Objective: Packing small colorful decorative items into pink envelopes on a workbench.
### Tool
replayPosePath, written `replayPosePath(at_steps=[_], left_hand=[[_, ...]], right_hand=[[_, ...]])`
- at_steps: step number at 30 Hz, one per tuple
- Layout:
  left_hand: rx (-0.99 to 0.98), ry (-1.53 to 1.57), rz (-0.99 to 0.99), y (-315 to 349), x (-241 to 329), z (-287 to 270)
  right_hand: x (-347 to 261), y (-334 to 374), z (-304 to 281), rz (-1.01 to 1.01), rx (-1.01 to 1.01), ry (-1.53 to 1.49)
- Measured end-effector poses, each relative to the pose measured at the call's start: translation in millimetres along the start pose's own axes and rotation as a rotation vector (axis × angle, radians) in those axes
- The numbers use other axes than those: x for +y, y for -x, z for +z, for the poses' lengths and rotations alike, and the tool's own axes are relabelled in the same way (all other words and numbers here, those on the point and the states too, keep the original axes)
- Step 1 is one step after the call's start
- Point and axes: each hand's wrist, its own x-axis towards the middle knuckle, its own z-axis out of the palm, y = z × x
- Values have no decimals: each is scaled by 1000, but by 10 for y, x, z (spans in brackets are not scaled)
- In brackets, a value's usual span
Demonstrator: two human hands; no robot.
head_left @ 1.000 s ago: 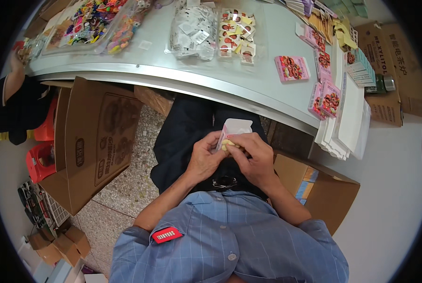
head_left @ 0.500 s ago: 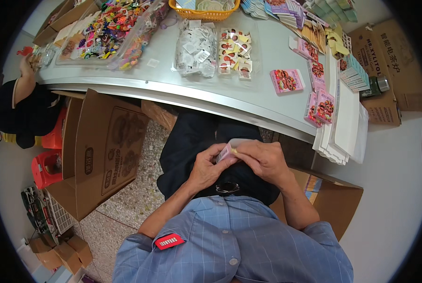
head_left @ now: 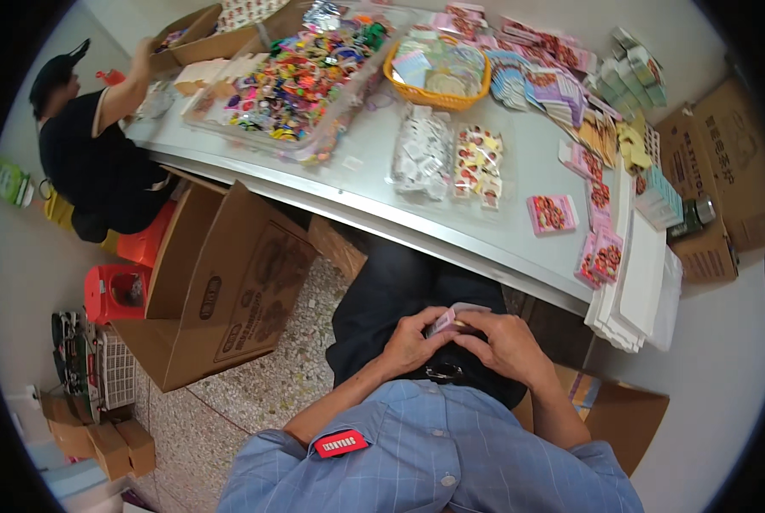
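Note:
Above my lap, my left hand (head_left: 411, 344) grips a small pink carton (head_left: 443, 322) between thumb and fingers. My right hand (head_left: 504, 344) is closed at the carton's other end, fingertips pressed against it. A pale flap (head_left: 469, 307) sticks up beyond those fingers. Whether anything else sits between the right fingertips is hidden. On the table ahead, a similar pink carton (head_left: 552, 215) lies flat, with several more pink cartons (head_left: 606, 254) to its right near the edge.
The table (head_left: 357, 192) holds a tub of colourful trinkets (head_left: 305, 85), a yellow basket (head_left: 439, 101), white packets (head_left: 421, 154) and a tray of small figured pieces (head_left: 478, 167). A tall cardboard box (head_left: 228, 295) stands left of my legs. Another person (head_left: 100, 162) sits at the far left.
The view has shifted, so the table, basket and the other person show more fully. Both hands stay at the pink carton; the yellowish bit by the right fingertips shows less now.

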Motion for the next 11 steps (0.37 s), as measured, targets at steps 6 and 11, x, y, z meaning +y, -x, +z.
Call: replayPosePath(at_steps=[6,11], left_hand=[[-39,-72,21,68,142,-19],[-45,-79,8,118,-35,-38]], right_hand=[[105,-55,89,83,-157,108],[80,-96,98,116,-294,204]])
